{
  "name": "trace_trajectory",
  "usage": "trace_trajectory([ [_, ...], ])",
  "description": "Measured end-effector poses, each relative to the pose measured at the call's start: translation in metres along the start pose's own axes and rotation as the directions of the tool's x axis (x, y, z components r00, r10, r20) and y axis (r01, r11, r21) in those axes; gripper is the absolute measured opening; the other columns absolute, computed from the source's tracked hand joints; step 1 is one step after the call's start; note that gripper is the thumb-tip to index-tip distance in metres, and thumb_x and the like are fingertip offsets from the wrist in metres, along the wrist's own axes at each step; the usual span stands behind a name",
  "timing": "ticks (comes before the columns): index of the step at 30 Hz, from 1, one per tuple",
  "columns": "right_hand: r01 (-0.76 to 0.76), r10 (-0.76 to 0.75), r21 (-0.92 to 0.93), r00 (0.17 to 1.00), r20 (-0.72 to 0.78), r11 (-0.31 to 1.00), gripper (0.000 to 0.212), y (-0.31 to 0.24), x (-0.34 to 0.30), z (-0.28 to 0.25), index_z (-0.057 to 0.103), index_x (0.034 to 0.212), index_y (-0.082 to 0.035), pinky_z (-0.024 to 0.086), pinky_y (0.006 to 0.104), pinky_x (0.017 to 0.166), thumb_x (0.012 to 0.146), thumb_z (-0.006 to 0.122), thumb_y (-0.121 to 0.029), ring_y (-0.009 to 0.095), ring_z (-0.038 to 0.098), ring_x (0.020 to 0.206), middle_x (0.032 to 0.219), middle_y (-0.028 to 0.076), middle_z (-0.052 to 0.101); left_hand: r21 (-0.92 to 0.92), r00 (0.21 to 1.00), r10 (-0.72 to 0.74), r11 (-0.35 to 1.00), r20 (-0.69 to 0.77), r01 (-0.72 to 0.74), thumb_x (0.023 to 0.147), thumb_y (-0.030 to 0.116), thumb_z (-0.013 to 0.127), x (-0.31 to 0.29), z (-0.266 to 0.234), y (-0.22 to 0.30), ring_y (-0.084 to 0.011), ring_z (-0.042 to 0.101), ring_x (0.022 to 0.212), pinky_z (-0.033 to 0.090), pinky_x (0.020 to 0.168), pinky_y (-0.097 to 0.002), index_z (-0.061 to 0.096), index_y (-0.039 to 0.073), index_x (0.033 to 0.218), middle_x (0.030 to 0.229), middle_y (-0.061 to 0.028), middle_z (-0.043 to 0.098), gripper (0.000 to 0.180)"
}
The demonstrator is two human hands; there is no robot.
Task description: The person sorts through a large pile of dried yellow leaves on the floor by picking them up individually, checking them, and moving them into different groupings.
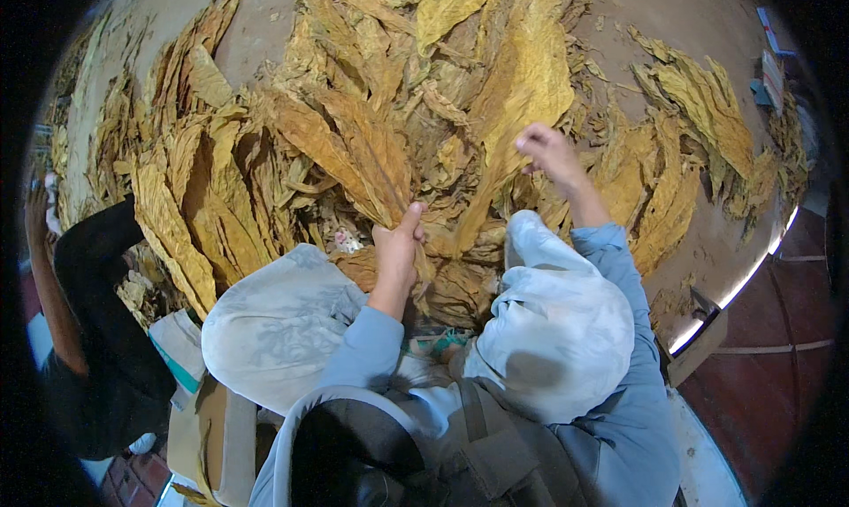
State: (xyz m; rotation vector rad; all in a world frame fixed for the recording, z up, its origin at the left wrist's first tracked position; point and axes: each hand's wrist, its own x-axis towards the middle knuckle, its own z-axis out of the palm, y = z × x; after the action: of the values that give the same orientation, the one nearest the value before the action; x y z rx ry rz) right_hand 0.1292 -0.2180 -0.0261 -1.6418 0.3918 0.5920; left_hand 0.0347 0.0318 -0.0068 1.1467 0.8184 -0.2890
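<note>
Dried tobacco leaves, orange-brown and wrinkled, fan up and away from my left hand [397,248]. That hand is closed round the stem ends of this tobacco leaf bunch [354,157], thumb lying along the top. My right hand [553,157] hangs to the right, its fingers curled in beside a long yellow tobacco leaf [537,65]. Whether anything is pinched between those fingers I cannot make out. Below and around both hands lies a thick heap of loose, crumpled leaves [442,157], some yellow, some brown.
My knees [274,317] flank the near edge of the heap. More leaves stand in a pile [181,215] at left and in another [699,100] at right. A person in dark clothes [106,330] sits at far left. Red floor tiles [778,348] show at right.
</note>
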Motion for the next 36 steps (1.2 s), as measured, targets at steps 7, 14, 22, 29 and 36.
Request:
trace_trajectory([
  [7,0.243,-0.15,0.215,0.916,-0.373,0.946,0.015,-0.044,-0.014,-0.039,0.054,0.09,-0.006,0.045,0.0224,0.047,0.082,0.059,-0.018,0.008,0.049,0.066,0.08,0.0,0.052,0.013,0.997,-0.004,1.0,0.081,0.003,0.082,0.01,0.061,-0.002,0.009,0.003,-0.0086,0.046,0.053,0.037,0.046,-0.0223,0.055,-0.003,0.097,0.085,-0.0096,0.063,0.021],
  [14,0.019,0.063,0.287,0.959,-0.275,0.958,0.014,-0.014,-0.035,-0.022,0.054,0.092,-0.005,0.04,0.0205,0.039,0.084,0.057,-0.016,0.009,0.046,0.051,0.077,0.003,0.051,0.028,0.997,-0.001,1.0,0.077,-0.002,0.083,0.007,0.058,-0.005,0.002,0.004,-0.0091,0.045,0.053,0.037,0.047,-0.0233,0.054,-0.002,0.1,0.084,-0.0092,0.062,0.02],
  [22,0.393,-0.059,0.395,0.767,-0.639,0.83,0.014,-0.028,-0.029,-0.061,0.055,0.095,-0.005,0.04,0.0209,0.045,0.084,0.057,-0.014,0.009,0.05,0.064,0.08,0.003,0.055,0.044,0.997,0.0,0.999,0.079,-0.003,0.083,0.007,0.059,-0.005,0.001,0.002,-0.0089,0.045,0.053,0.037,0.047,-0.0232,0.056,-0.002,0.097,0.082,-0.0084,0.062,0.018],
  [29,0.875,-0.329,0.24,0.394,-0.858,0.421,0.018,-0.078,-0.111,-0.141,0.055,0.101,-0.005,0.045,0.0336,0.081,0.087,0.055,-0.016,0.018,0.055,0.09,0.096,0.006,0.058,-0.018,0.993,-0.019,1.0,0.117,0.021,0.083,0.007,0.059,-0.009,0.007,-0.001,-0.0096,0.045,0.055,0.04,0.048,-0.0245,0.051,-0.001,0.103,0.088,-0.0102,0.061,0.023],
  [36,0.931,-0.471,0.215,0.337,-0.815,0.295,0.02,-0.062,-0.195,-0.166,0.051,0.106,-0.007,0.048,0.0313,0.077,0.087,0.055,-0.014,0.017,0.056,0.085,0.094,0.006,0.059,0.006,0.986,0.002,1.0,0.165,-0.003,0.081,0.008,0.063,-0.025,0.023,-0.001,-0.0096,0.046,0.052,0.038,0.046,-0.0244,0.059,-0.006,0.091,0.077,-0.0078,0.061,0.017],
])
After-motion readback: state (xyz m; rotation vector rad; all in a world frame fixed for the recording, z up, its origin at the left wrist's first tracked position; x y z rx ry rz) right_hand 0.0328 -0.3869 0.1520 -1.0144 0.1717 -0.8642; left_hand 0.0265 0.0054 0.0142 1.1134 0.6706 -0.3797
